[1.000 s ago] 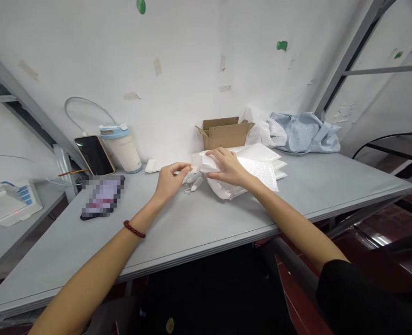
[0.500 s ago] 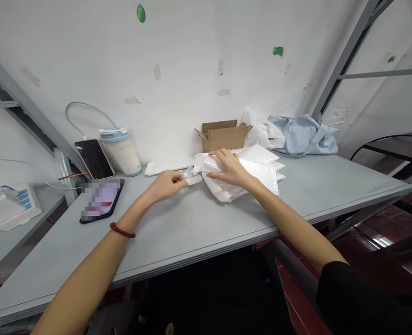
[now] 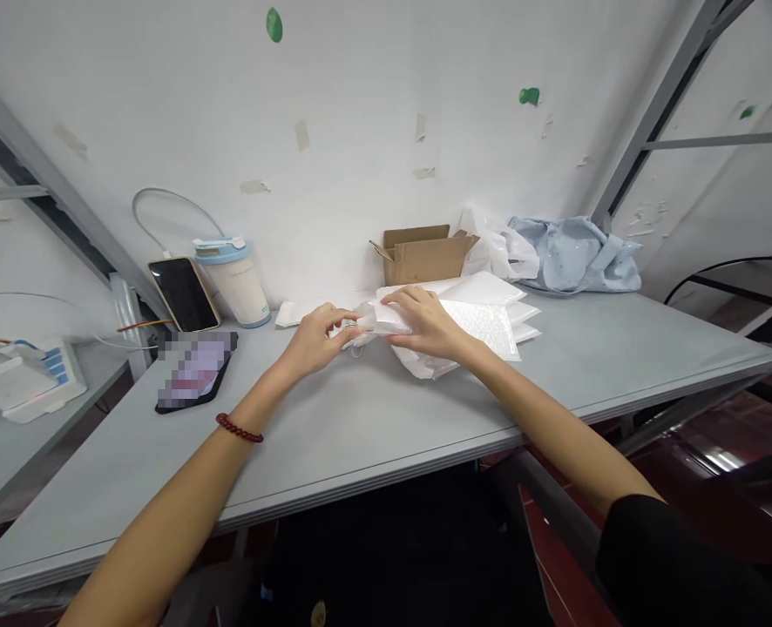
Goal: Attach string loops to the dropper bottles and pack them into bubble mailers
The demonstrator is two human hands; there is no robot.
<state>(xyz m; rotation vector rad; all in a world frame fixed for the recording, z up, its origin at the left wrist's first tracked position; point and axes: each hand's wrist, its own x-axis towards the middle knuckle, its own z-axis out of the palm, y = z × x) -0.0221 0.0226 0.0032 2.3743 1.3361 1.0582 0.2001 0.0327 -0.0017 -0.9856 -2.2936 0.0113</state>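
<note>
A white plastic packet (image 3: 391, 320) is gripped in my right hand (image 3: 429, 324), its fingers over the top and thumb below. At the packet's left end, my left hand (image 3: 321, 338) pinches a small whitish translucent piece, mostly hidden by the fingers. A thin white loop (image 3: 358, 351) hangs just under those fingertips. Beneath and behind my right hand lies a fanned stack of white bubble mailers (image 3: 481, 326). A flat white packet (image 3: 289, 313) rests behind my left hand.
An open cardboard box (image 3: 429, 259), a white plastic bag (image 3: 500, 248) and a light blue cloth bag (image 3: 572, 257) line the wall. On the left are a tumbler (image 3: 237, 283), an upright phone (image 3: 185, 294) and a phone lying flat (image 3: 198, 370). A power strip (image 3: 46, 383) sits farther left.
My left hand has moved right, bringing the whitish piece up against the packet's end. My right hand has shifted slightly and curls more around the packet. The view has turned slightly left.
</note>
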